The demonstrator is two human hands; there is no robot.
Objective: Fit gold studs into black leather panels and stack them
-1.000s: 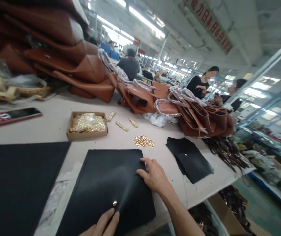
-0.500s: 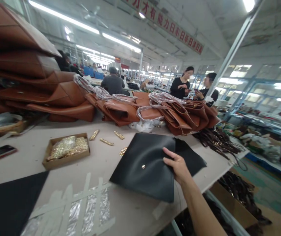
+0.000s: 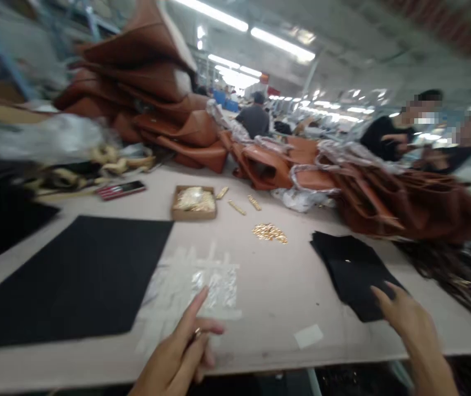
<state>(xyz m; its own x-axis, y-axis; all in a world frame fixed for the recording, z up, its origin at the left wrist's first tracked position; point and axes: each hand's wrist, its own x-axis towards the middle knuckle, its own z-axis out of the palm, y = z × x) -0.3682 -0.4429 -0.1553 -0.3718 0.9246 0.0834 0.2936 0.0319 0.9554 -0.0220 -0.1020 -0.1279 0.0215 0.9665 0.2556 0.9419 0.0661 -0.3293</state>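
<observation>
The left hand [image 3: 180,349] is held above the table [image 3: 277,291], fingers apart; the right hand [image 3: 406,316], fingers also parted, is held at the black stack [image 3: 355,278].

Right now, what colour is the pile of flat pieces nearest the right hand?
The pile of flat pieces is black, as the head view shows.

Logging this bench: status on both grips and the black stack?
Left grip open near taped patch. Right grip open at black stack, nothing visibly between.
</observation>
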